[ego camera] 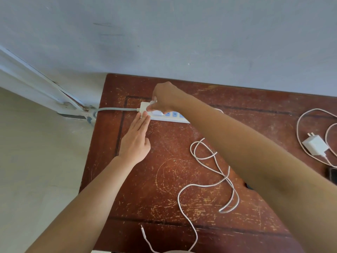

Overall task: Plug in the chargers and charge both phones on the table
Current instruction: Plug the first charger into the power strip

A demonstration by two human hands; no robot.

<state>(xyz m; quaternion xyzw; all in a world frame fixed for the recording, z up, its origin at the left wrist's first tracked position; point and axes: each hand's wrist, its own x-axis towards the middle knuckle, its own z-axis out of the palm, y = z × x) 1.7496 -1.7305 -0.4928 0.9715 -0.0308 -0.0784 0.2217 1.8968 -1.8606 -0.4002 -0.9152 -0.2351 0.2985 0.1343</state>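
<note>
A white power strip with blue sockets lies near the far edge of the brown wooden table. My right hand is closed on a white charger plug at the strip's left end. My left hand lies flat, fingers straight and together, with its fingertips pressing on the strip's left end. That charger's white cable loops across the table to a loose connector near the front edge. A second white charger with its own cable lies at the right. The dark edge of a phone shows at the far right.
The strip's grey cord runs left off the table toward a white metal frame on the pale floor. A blue-grey wall stands right behind the table. My right forearm hides part of the strip and of the table.
</note>
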